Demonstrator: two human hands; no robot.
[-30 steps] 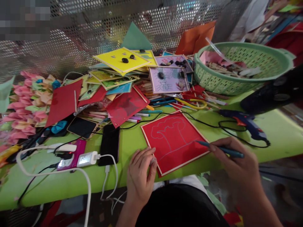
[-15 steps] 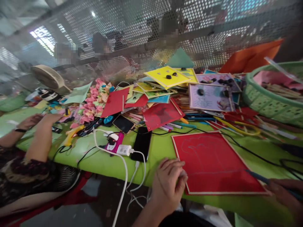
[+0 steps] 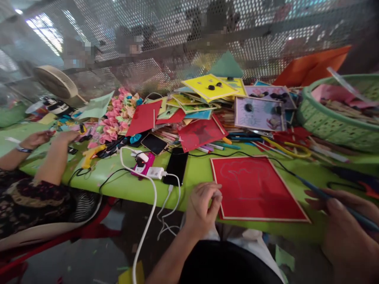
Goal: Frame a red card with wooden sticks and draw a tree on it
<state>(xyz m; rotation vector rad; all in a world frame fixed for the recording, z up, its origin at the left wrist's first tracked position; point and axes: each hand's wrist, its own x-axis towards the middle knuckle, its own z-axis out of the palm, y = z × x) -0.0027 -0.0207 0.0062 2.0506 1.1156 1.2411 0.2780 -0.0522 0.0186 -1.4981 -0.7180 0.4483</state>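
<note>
A red card [image 3: 251, 189] with a pale stick border lies on the green table in front of me, faint grey outlines drawn across its upper part. My left hand [image 3: 204, 203] rests at the card's left edge with its fingers curled together; nothing shows in them. To the right of the card, my right hand [image 3: 340, 217] is closed around a slim dark blue pen [image 3: 318, 192]. The pen slants up to the left, its front end raised near the card's right border and overlapping a black cable in view. The exact tip is hard to make out.
Beyond the card are piled stick-framed cards [image 3: 210, 88] and a green basket [image 3: 334, 108]. A black phone [image 3: 176, 167], a pink power adapter [image 3: 143, 163] with white cables and a yellow glue gun [image 3: 91, 156] lie leftward. Another person's hands [image 3: 66, 138] work at far left.
My right hand has lifted the pen off the card, away to the right and up. My left hand stays by the card's left edge. The view has shifted slightly.
</note>
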